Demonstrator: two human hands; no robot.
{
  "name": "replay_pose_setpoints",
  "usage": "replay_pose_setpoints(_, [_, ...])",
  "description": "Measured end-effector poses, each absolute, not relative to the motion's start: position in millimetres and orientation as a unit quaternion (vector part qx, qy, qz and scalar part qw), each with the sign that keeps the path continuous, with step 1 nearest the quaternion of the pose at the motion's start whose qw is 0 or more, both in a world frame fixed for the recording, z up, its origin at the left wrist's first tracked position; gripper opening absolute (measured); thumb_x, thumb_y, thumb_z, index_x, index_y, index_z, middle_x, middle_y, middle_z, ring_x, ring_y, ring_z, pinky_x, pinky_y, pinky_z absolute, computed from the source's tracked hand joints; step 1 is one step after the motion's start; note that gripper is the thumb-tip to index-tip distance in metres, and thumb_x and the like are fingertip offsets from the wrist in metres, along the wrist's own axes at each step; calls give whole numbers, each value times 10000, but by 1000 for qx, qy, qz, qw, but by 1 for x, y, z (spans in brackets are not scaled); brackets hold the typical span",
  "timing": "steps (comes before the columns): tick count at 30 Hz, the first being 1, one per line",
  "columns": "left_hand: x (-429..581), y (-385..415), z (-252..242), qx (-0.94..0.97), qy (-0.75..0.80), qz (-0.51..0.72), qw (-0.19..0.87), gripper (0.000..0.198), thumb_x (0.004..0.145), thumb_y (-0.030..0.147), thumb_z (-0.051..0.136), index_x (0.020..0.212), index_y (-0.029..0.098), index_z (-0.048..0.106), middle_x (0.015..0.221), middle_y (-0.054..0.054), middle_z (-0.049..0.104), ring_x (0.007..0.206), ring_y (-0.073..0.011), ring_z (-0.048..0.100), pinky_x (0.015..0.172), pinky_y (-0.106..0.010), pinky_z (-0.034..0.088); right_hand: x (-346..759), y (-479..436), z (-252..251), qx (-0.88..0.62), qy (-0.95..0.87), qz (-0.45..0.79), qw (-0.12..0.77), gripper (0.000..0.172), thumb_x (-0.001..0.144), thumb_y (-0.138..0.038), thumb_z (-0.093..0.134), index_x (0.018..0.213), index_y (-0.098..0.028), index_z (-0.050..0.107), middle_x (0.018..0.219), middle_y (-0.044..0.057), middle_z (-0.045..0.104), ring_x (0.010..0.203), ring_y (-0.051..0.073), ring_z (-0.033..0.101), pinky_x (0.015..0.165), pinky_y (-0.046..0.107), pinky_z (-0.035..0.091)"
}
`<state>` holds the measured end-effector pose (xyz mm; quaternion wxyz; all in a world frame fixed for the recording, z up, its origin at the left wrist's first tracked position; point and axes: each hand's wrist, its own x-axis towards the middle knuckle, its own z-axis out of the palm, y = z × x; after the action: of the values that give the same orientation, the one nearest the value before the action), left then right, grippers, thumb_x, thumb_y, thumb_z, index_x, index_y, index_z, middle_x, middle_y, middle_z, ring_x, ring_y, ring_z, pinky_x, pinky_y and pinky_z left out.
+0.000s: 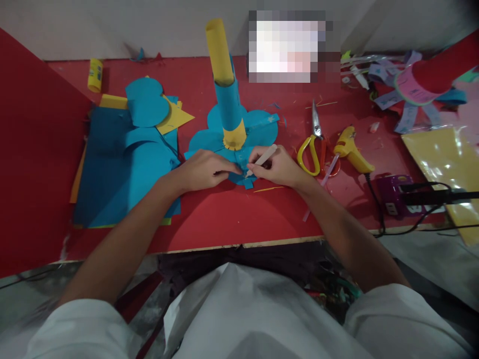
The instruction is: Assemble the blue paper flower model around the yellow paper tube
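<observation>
A blue paper flower shape (262,130) lies on the red table, and a rolled paper tube (227,104) in blue and yellow stands up from its middle. My right hand (277,167) is closed around a white pen (266,155), its tip down at the front petal. With fingers stretched out, my left hand (209,170) rests on the left side of that petal, the index fingertip close to the pen tip. A small blue paper strip (248,184) sticks out at the petal's front edge.
Scissors (315,142) and a yellow glue gun (352,149) lie right of my hand, near a purple power box (398,195) with cables. Blue paper sheets (108,169) are stacked at left, with a glue stick (95,75) behind. A pink-and-red paper piece (417,87) stands far right.
</observation>
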<state>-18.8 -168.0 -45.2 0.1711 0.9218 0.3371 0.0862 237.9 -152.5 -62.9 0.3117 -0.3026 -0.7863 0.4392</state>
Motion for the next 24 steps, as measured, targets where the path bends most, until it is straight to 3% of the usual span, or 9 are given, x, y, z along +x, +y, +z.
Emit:
replay_pose_setpoints(15, [-20,-167,-54,926,318,122,164,409,935,154,511,1159,330,804,1091,38,830,901,-169,768,759,-252,508,238,-152,-61,-307,-790,422,323,253,933,-378,703,760,-211,624,653,-27,615,569,110,513,537,273,388])
replay_pose_setpoints(20, [-21,-166,-63,895,349,250,117,333,969,176,483,1013,227,810,996,-22,831,835,-173,763,736,-271,526,238,-153,-57,-343,-748,400,404,316,1029,-531,587,963,-246,705,682,-21,655,560,127,570,561,295,462])
replay_pose_setpoints(24, [-22,-163,-56,802,447,389,74,317,1068,261,438,1101,208,749,1029,-59,791,879,-176,741,790,-305,551,238,-149,-59,-381,-704,378,465,389,1035,-626,517,1114,-290,696,843,16,744,604,153,634,575,318,536])
